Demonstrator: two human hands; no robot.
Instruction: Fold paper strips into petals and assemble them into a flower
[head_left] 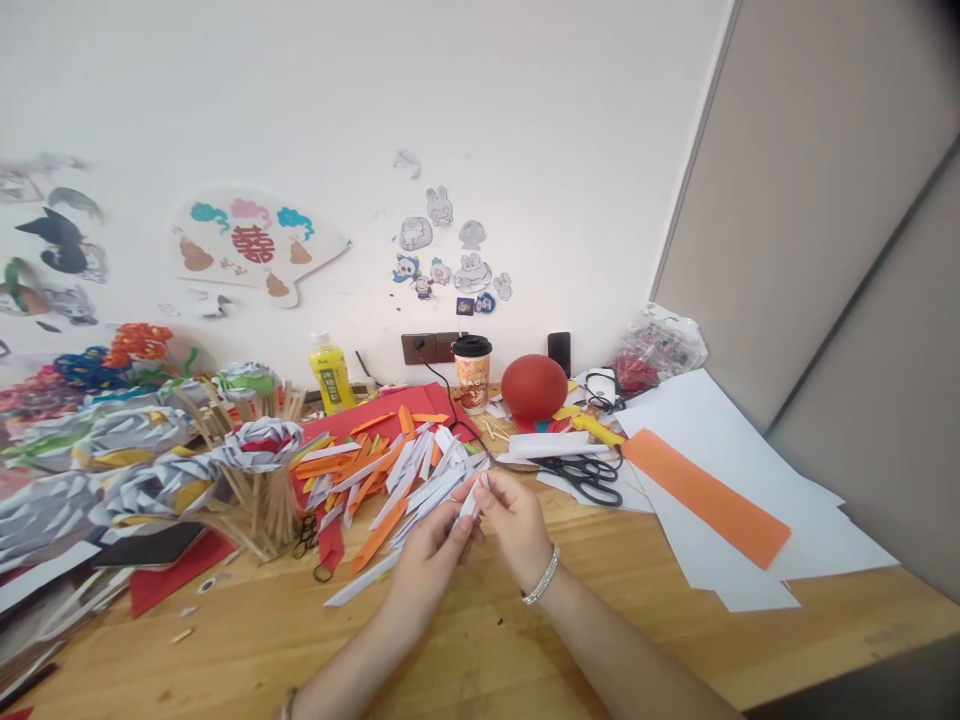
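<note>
- Small folded strip of white and orange paper [470, 505]: partly hidden by the left hand [435, 542] and right hand [517, 515]; its folds are too small to tell.
- Bare left forearm [352, 655] and right forearm [611, 640]: cut off by the bottom edge.
- Greyish-white folded-paper flowers [49, 515]: cut off at the left edge.
- Dark paper cutout [60, 240] on the wall: blurred.
- Clear plastic bag [667, 335]: contents too small to tell.

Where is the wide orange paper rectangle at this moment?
In the head view, the orange rectangle lies at right, on large white paper sheets, right of the black-handled scissors.
</note>
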